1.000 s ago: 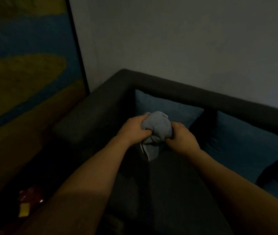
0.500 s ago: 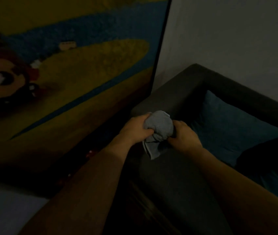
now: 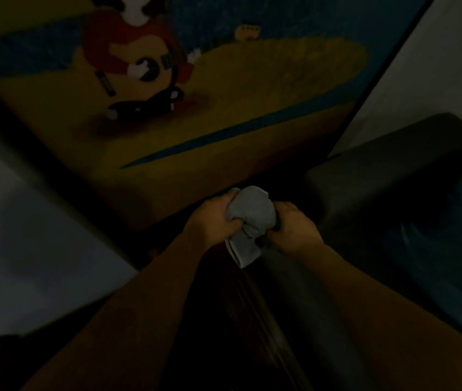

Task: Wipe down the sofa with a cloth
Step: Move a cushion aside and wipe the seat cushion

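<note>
Dimly lit scene, head view angled down. Far left: a pale, blurred surface (image 3: 41, 249), smooth and grey; cannot tell what it is. Above and behind it a large painted panel (image 3: 252, 108) leans across the upper frame, yellow and blue bands, with a cartoon figure (image 3: 142, 66) in red with white gloves and dark shoes. A dark edge (image 3: 379, 80) runs diagonally down the panel's right side, and a plain light wall (image 3: 449, 66) lies beyond it.

Centre: both bare forearms reach forward from the bottom of the frame. Left hand (image 3: 214, 218) clenches the left side of a grey cloth (image 3: 251, 218), fingers curled into the fabric, thumb over the bunched part. The cloth is balled up between the two hands, held in the air just left of the sofa's armrest and not touching it; a loose flat corner hangs below the hands. Right hand (image 3: 294, 228) grips the cloth's right side, fingers wrapped under and mostly hidden. Knuckles of the two hands sit near each other, with only the wad of cloth between.

Below the hands: dark floor, streaked, detail lost in shadow.

Right: dark grey sofa (image 3: 393, 170), its armrest corner nearest the hands. A blue cushion (image 3: 455, 235) lies inside the sofa, against the backrest, partly in shadow.
</note>
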Available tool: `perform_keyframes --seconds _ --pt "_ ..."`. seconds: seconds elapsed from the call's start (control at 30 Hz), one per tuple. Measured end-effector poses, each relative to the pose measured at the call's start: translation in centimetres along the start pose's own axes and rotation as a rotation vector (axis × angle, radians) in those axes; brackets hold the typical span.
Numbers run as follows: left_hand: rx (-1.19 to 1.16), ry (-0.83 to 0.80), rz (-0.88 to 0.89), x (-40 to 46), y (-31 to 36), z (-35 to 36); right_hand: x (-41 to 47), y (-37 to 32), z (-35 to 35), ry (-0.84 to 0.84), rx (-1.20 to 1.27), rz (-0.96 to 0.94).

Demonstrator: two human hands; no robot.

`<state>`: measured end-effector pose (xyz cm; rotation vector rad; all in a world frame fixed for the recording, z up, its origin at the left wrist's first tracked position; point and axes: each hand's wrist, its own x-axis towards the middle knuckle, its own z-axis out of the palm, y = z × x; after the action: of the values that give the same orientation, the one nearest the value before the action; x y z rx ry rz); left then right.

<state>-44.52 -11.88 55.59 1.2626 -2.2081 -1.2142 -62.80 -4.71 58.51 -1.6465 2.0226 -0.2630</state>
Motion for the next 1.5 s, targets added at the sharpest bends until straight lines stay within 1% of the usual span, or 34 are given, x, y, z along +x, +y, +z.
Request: perform_keyframes --seconds 0.17,0.3,0.37,0.5,0.57,0.67,0.73,0.97,1.07,1.17,1.3,1.37,1.43,1.5 --pt "-0.013 0.044 -0.084 -4.2 -5.9 -2.7 1.0 -4.5 5.2 -0.069 -0.013 -0.059" --pt "-0.01 0.099 -0.18 -9.5 -12.7 -3.9 1.1 -8.4 11.4 -0.143 -0.021 -0.139" --pt "-0.021 0.112 -0.225 -12.9 -16.5 -3.6 0.8 -10.1 15.6 -0.198 -0.056 -0.176" --pt "0.018 0.133 -0.314 -19.3 -24.3 -1.6 -0.8 -12.3 24.7 -0.287 -0.05 -0.166" --pt "0.037 0.118 -0.364 -21.9 -28.3 -0.7 -1.5 -13.0 29.2 -0.326 -0.063 -0.177" --pt "0.138 0.073 -0.421 -25.2 -34.1 0.1 -2.0 -13.6 35.9 -0.385 -0.075 -0.226" --pt "0.19 0.072 -0.458 -27.2 -37.7 0.7 -2.0 -14.0 40.4 -0.415 -0.07 -0.259" --pt "0.169 0.343 -0.525 -31.6 -49.3 3.7 -0.7 -15.0 55.9 -0.436 -0.086 -0.395" --pt "0.115 0.401 -0.515 -32.9 -53.7 5.9 0.2 -13.7 61.6 -0.407 -0.088 -0.477" --pt "0.078 0.363 -0.5 -34.0 -58.0 7.8 1.0 -12.0 66.4 -0.412 -0.077 -0.539" --pt "0.091 0.255 -0.505 -35.0 -62.3 8.8 1.2 -10.8 71.3 -0.428 -0.056 -0.624" --pt "0.083 0.165 -0.566 -35.1 -64.0 8.9 0.8 -10.7 73.2 -0.428 -0.043 -0.634" --pt "0.098 0.055 -0.618 -34.7 -65.7 8.9 0.2 -10.6 75.0 -0.452 -0.031 -0.604" --pt "0.199 -0.062 -0.706 -34.6 -67.5 9.5 -0.6 -10.2 76.6 -0.505 -0.101 -0.565"
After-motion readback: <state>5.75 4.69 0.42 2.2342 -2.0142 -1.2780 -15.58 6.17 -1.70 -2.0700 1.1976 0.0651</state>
